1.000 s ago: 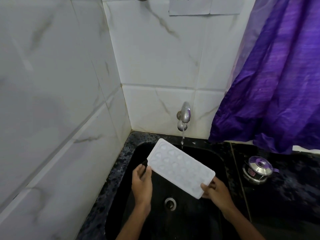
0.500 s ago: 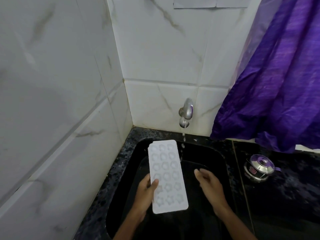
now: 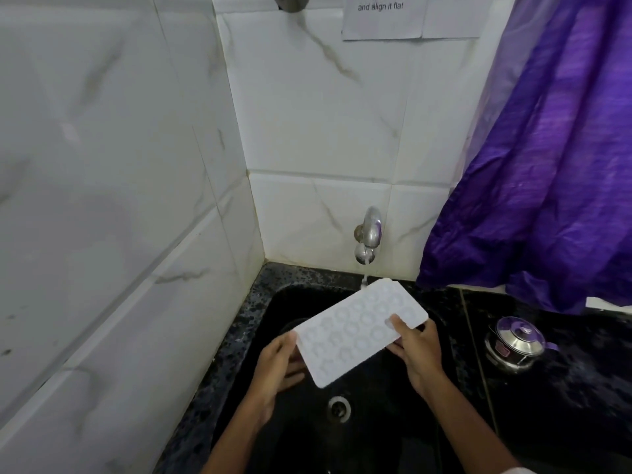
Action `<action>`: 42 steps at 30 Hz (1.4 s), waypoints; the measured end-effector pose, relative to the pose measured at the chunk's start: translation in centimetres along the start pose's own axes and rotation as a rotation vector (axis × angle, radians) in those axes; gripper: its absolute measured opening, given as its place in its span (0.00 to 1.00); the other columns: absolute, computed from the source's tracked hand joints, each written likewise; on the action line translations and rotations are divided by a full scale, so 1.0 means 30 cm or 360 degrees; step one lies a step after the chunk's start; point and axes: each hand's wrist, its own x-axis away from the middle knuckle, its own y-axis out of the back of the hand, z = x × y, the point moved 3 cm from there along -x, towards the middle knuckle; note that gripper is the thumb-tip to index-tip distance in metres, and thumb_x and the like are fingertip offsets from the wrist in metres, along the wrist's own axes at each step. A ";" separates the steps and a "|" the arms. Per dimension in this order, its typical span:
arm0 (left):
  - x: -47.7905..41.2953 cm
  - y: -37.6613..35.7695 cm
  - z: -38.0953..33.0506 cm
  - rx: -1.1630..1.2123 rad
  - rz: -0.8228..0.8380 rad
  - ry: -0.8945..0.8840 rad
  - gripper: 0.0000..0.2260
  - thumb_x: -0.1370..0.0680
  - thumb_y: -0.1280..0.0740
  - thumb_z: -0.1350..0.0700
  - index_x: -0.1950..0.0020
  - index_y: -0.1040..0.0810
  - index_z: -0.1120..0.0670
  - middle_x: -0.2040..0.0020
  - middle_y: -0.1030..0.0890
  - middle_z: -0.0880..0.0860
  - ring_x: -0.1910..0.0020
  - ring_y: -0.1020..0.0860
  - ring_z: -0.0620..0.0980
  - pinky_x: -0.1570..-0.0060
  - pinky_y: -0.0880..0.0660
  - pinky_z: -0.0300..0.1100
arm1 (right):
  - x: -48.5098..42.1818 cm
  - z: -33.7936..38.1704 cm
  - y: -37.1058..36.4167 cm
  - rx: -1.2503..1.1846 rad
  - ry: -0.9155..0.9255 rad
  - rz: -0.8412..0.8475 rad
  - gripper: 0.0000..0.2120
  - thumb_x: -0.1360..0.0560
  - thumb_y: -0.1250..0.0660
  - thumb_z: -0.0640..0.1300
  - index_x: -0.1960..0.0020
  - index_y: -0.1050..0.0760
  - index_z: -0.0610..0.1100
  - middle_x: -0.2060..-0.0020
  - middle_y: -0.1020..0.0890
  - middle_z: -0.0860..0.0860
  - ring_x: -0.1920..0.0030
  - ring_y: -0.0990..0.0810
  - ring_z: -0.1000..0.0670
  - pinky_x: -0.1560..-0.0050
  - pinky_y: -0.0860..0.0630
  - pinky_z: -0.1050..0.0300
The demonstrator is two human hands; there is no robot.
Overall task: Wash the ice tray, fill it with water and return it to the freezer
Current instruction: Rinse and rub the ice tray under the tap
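Note:
The white ice tray (image 3: 359, 331), with several small shaped cells, is held tilted over the black sink (image 3: 273, 302). Its far corner sits just under the steel tap (image 3: 368, 236), from which a thin stream of water runs. My left hand (image 3: 277, 366) supports the tray's near-left end from beneath, fingers partly hidden behind it. My right hand (image 3: 415, 350) grips the right edge, thumb on top of the tray.
The sink drain (image 3: 338, 408) lies below the tray. A steel pot with a purple-tinted lid (image 3: 518, 342) stands on the black counter at the right. A purple curtain (image 3: 547, 165) hangs above it. White marble tile walls close in the left and back.
The tray has swung from lying lengthwise in my left hand alone to lying diagonally under the tap. My right hand, free half a second ago, now grips its right edge.

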 end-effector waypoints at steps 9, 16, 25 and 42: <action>-0.009 -0.129 0.002 0.0344 -0.0024 -0.0141 0.10 0.17 0.38 0.56 0.37 0.23 0.54 0.43 0.16 0.54 0.45 0.16 0.52 0.50 0.18 0.48 | -0.033 -0.054 0.006 -0.0163 -0.0058 0.0001 0.22 0.26 0.29 0.36 0.35 0.32 0.42 0.43 0.19 0.45 0.47 0.17 0.46 0.54 0.19 0.51; -0.061 -0.123 -0.043 0.0306 -0.0096 -0.0162 0.10 0.16 0.40 0.58 0.38 0.22 0.57 0.44 0.16 0.55 0.48 0.16 0.51 0.56 0.18 0.44 | -0.066 0.047 0.029 0.0801 0.0557 -0.0359 0.32 0.27 0.28 0.44 0.27 0.38 0.44 0.28 0.36 0.46 0.29 0.33 0.45 0.30 0.33 0.48; -0.081 -0.146 -0.094 0.0237 -0.0047 -0.0190 0.11 0.16 0.40 0.57 0.37 0.23 0.55 0.43 0.16 0.53 0.45 0.17 0.52 0.51 0.18 0.47 | -0.167 0.140 -0.095 0.1852 0.1266 0.0369 0.09 0.21 0.37 0.42 0.44 0.21 0.49 0.26 0.40 0.50 0.22 0.51 0.46 0.26 0.58 0.36; -0.081 -0.144 -0.114 0.0237 -0.0115 -0.0231 0.09 0.16 0.40 0.57 0.38 0.23 0.53 0.43 0.17 0.53 0.46 0.17 0.52 0.48 0.18 0.53 | -0.173 0.152 -0.145 0.2215 0.1066 0.0699 0.17 0.16 0.47 0.47 0.36 0.23 0.54 0.24 0.40 0.49 0.21 0.55 0.45 0.26 0.60 0.37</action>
